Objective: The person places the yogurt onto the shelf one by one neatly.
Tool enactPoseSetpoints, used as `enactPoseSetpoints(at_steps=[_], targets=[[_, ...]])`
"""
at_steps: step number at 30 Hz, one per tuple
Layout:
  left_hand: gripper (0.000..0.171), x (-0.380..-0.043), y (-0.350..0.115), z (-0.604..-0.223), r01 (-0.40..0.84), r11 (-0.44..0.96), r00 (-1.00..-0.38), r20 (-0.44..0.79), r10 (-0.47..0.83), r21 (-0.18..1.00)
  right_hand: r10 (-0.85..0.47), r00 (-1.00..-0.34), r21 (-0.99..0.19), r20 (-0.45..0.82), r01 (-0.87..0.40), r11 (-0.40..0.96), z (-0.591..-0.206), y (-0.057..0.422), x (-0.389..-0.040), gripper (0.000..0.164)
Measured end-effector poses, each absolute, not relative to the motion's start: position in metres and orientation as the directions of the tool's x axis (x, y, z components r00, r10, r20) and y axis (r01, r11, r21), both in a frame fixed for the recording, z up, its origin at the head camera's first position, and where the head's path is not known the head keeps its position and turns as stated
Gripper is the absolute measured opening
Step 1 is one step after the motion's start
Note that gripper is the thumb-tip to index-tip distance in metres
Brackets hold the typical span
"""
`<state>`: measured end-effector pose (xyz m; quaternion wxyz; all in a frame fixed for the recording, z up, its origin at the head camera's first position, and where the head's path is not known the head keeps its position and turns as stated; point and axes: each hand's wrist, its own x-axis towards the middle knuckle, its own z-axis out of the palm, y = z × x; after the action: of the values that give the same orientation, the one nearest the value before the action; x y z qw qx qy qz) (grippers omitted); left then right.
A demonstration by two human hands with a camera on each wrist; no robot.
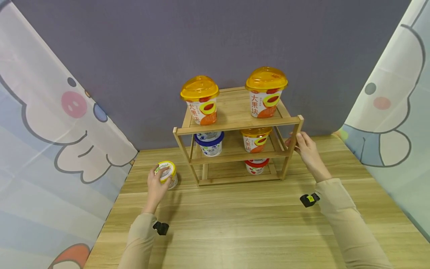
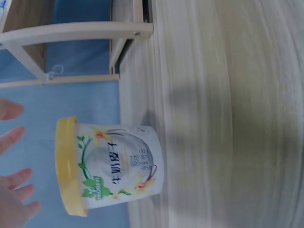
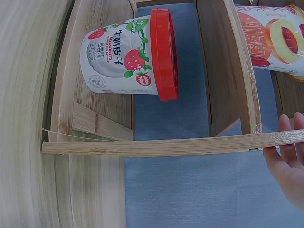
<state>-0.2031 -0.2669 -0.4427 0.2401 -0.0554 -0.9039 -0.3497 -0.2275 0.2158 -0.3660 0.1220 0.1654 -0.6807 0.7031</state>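
My left hand (image 1: 159, 183) is spread above a white tub with a yellow lid (image 1: 173, 180) that stands on the table. In the left wrist view, the fingers (image 2: 12, 140) are a little apart from the yellow-lidded tub (image 2: 116, 166). My right hand (image 1: 307, 147) grips the right front post of a wooden shelf rack (image 1: 238, 125). Fingertips curl over that post in the right wrist view. On the bottom shelf sits a tub with a red lid (image 3: 123, 57), showing strawberries. The middle shelf bears a blue-lidded tub (image 1: 211, 147) and a fruit cup with an orange lid (image 1: 254, 142).
On the top shelf stand two more orange-lidded fruit cups, a left cup (image 1: 202, 108) and a right cup (image 1: 265, 101). Behind the rack rises a grey panel (image 1: 161, 74). Printed curtains (image 1: 50, 93) hang at both sides of the wooden table (image 1: 235, 224).
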Motion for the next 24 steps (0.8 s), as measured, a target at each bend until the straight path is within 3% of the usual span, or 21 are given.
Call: enactPoseSetpoints(at_steps=[15, 24], targets=[[0.049, -0.215, -0.278, -0.458, 0.103, 0.786, -0.934, 0.331, -0.134, 0.609, -0.065, -0.927, -0.928, 0.369, -0.372, 0.024, -0.374, 0.223, -0.234, 0.025], [0.050, -0.223, -0.281, -0.465, 0.078, 0.756, -0.934, 0.312, -0.171, 0.650, -0.056, -0.908, -0.909, 0.416, -0.413, -0.052, -0.361, 0.213, -0.224, 0.022]])
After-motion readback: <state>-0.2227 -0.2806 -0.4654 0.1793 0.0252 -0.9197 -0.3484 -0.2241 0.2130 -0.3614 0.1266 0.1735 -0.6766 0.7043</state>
